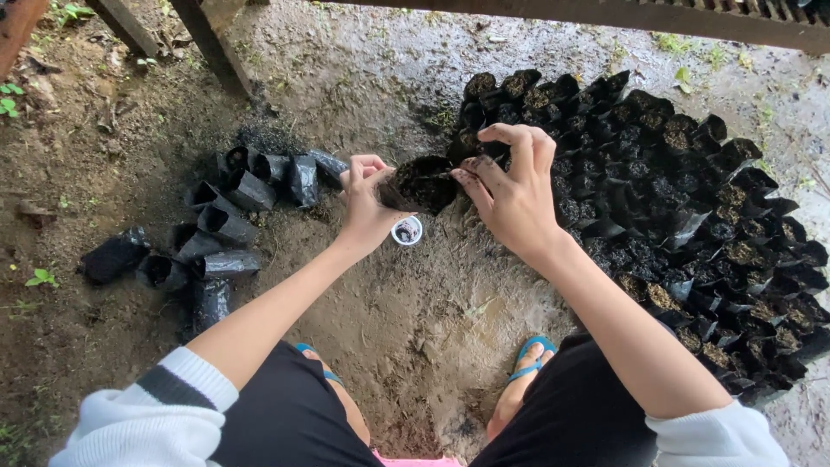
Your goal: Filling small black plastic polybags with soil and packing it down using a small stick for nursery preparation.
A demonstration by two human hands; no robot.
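White sleeves (pixel 147 415) pushed up the forearms and black shorts (pixel 285 415) fill the bottom edge, with two feet in blue flip-flops (pixel 529 356) planted on damp, packed soil (pixel 415 311). The person squats, arms stretched forward.

Just past the knees, a small white cup (pixel 407 230) sits on the ground, directly under the hands. Above it both hands hold one black bag (pixel 422 183), filled with dark soil and open at the top. The left hand (pixel 367 201) pinches the bag's left rim, thumb and fingers closed on the plastic. The right hand (pixel 512 188) grips the right rim with its lower fingers, while the index finger and thumb curl over the top edge; its fingertips are dirty with soil.

To the left, a loose group of bags (pixel 220 233) lies tipped on its sides, mouths open, some overlapping. To the right and farther out, a dense block of filled bags (pixel 692 225) stands upright, packed touching one another; the held bag is at its near-left edge.

Beyond, wooden posts (pixel 207 39) rise from the dirt, and a beam (pixel 605 13) crosses the top edge, with green weeds (pixel 9 97) at the far left.
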